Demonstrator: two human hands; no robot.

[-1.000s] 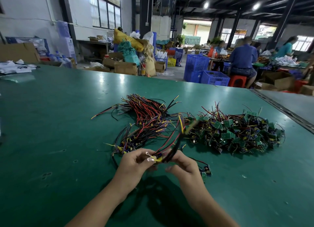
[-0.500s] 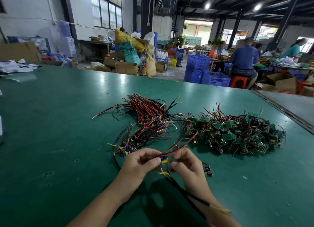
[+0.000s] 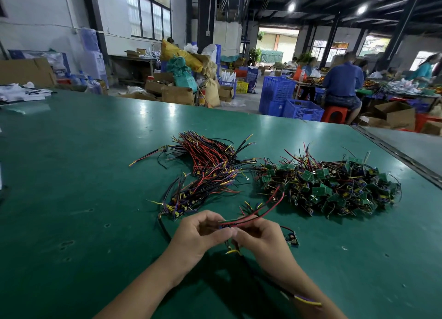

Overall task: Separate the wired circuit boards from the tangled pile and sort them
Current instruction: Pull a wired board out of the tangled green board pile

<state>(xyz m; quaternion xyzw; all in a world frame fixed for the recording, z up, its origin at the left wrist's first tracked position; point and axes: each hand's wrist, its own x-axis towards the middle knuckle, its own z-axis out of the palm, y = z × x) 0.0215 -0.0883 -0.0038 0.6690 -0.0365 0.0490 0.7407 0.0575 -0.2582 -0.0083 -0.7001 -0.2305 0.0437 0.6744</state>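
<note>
Now, beyond the fingers on the green matte table (image 3: 71,199), a tangled pile of green wired circuit boards (image 3: 330,187) lies right and a sorted red-and-black wire bundle (image 3: 205,175) left, while the left hand (image 3: 198,235) and right hand (image 3: 260,237) pinch one tiny wired board (image 3: 224,226), probably light, floppy-leaded, best gripped by its stiff edges.

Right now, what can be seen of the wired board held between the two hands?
The wired board is a small dark-blue piece, mostly hidden, pinched between the fingertips of the left hand and right hand above the green table. Thin red and black wires arc from it up and right towards the pile of green boards. Short yellow-tipped wires hang below the grip. Whether the long black wire along the right forearm belongs to it is unclear.
</note>
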